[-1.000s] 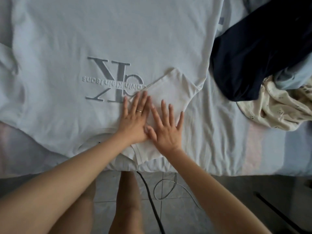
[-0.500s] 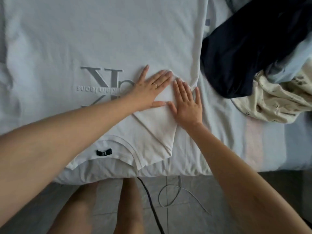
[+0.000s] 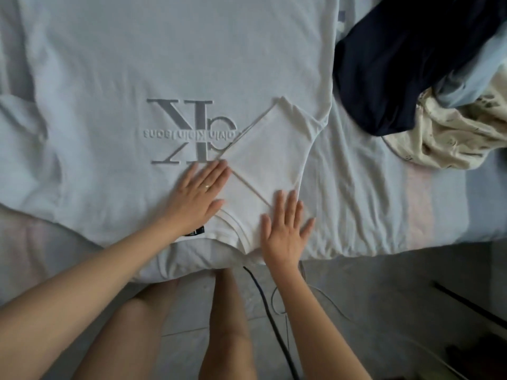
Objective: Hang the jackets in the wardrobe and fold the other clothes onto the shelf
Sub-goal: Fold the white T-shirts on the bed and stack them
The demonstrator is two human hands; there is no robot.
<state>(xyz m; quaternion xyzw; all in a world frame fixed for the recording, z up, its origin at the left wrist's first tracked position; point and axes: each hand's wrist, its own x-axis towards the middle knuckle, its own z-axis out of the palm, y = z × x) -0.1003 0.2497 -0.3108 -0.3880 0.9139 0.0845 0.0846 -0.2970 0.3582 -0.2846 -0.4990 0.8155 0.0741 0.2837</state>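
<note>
A white T-shirt (image 3: 170,58) with a grey logo lies spread flat on the bed, its collar toward me. Its right sleeve (image 3: 270,149) is folded inward over the chest. My left hand (image 3: 196,194) lies flat on the shirt just below the logo, fingers straight. My right hand (image 3: 285,230) presses flat on the shoulder area beside the collar, fingers spread. A dark navy garment (image 3: 406,61) lies heaped at the upper right, with a cream patterned garment (image 3: 450,138) and a light blue piece (image 3: 472,86) beside it.
The bed (image 3: 365,193) has a pale striped sheet, and its front edge runs across the lower middle. Below it is tiled floor with a black cable (image 3: 271,322) and a thin white cable (image 3: 329,300). My legs stand against the bed edge.
Both hands slid back toward me, from the folded sleeve's far end to the collar area. The sleeve now lies flat and uncovered.
</note>
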